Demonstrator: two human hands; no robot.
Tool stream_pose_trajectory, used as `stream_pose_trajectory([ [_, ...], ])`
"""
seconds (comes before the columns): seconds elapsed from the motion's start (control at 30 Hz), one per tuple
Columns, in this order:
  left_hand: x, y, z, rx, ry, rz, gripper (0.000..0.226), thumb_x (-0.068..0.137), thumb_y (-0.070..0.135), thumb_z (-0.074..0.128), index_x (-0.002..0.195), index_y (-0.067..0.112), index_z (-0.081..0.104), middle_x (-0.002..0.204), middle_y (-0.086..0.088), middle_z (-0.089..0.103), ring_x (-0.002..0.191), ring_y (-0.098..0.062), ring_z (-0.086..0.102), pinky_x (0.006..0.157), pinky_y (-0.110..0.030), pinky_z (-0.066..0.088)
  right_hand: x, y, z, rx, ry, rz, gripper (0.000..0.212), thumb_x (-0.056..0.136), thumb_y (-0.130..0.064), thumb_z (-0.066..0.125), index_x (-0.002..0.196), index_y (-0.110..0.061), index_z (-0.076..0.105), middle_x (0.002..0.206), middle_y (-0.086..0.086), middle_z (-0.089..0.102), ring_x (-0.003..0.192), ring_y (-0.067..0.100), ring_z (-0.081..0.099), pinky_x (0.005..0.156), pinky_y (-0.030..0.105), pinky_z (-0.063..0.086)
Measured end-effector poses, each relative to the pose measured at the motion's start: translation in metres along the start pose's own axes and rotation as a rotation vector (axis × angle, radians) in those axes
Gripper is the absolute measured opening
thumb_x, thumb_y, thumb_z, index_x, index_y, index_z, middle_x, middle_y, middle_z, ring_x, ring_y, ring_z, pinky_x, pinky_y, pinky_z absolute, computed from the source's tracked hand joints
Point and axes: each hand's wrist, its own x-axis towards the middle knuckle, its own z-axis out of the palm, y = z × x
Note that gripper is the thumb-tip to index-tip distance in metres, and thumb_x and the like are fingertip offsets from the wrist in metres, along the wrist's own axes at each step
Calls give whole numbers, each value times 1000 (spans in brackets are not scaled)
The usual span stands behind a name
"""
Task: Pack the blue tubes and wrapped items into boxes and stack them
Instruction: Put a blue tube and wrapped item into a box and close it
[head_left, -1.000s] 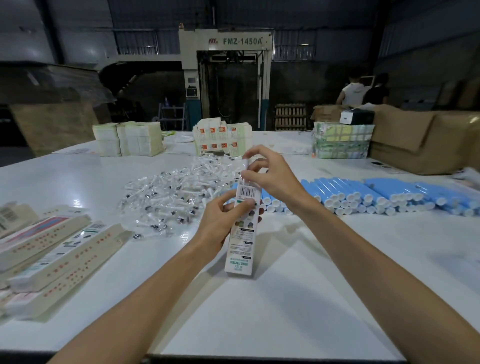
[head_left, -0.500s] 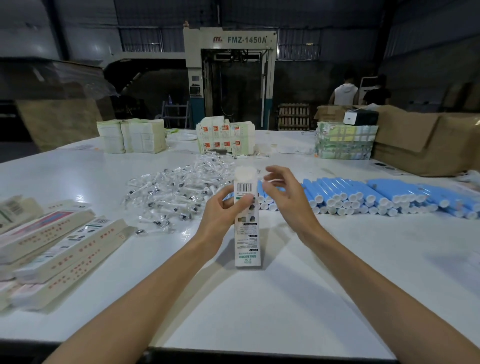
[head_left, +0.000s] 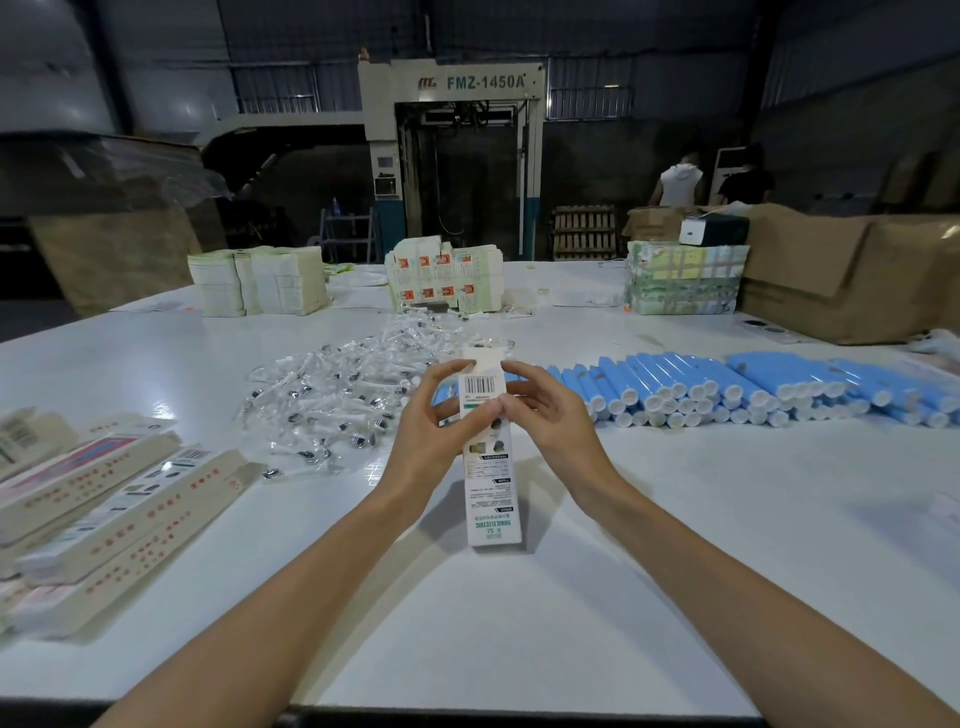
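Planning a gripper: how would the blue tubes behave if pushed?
The blue tubes look cylindrical, so they would probably roll. Their glossy sheen suggests a slippery surface. Piled in layers, upper ones may tumble.

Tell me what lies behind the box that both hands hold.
Behind the box, wrapped items and blue tubes lie on the table. The box, left hand and right hand hide where they meet.

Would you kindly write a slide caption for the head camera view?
Left hand and right hand grip an upright carton on the table, wrapped items and blue tubes behind it.
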Motion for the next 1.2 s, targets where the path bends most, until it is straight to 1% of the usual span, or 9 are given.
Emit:
stream_pose_trajectory([
  [0.2,0,2,3,25,5,-4,49,85,30,91,128,28,67,113,-8,82,98,-28,80,77,-31,63,2,-1,-1,-15,-22,10,26,101,-12,63,123,-25,70,114,1,75,109,24,68,97,37,57],
  [0.27,0,3,3,45,14,-3,45,86,30,91,125,30,69,111,-7,82,96,-28,81,77,-31,64,3,-1,-1,-28,-31,13,24,100,-11,62,120,-23,68,112,1,75,106,22,68,93,35,57],
  [0.4,1,2,1,84,24,1,38,88,29,91,119,31,71,107,-4,83,94,-27,82,76,-29,65,4,-2,-3,-87,-61,1,23,101,-8,59,120,-20,66,109,-2,73,98,10,67,84,19,52],
  [0.6,-2,3,3,138,-45,13,36,95,33,84,127,33,66,113,4,82,98,-19,81,75,-24,62,5,0,-7,-119,-49,37,15,102,-13,63,116,-12,68,110,2,74,101,20,69,87,29,56],
  [0.67,-2,3,3,129,-64,8,37,97,30,82,129,30,65,114,2,82,99,-21,81,76,-25,62,5,-1,-10,-129,-78,42,14,103,-17,64,116,-14,69,110,1,74,100,18,69,87,27,56],
  [0.77,-2,4,1,138,-59,-7,35,96,24,83,127,26,67,109,-1,83,94,-22,82,74,-24,62,4,-4,-16,-126,-120,1,14,107,-22,59,111,-13,68,106,5,73,90,13,65,82,26,54],
  [0.83,-2,6,1,139,-73,-20,34,94,24,85,124,30,69,107,0,83,92,-20,82,73,-23,62,5,-5,-19,-65,-71,-16,16,109,-23,56,110,-10,65,98,10,72,83,15,64,74,27,54],
  [0.97,-3,9,3,122,-130,-50,37,92,24,87,124,32,69,106,-3,84,92,-22,82,73,-23,62,11,-2,-24,16,1,56,17,107,-23,60,122,-16,57,90,15,76,73,18,63,67,31,54],
  [1.2,-5,8,2,136,-181,-63,40,90,26,89,124,36,69,108,-6,83,94,-28,82,76,-27,62,17,-4,-33,-120,-101,-15,12,107,-16,60,117,-15,66,84,13,77,64,17,58,62,28,51],
])
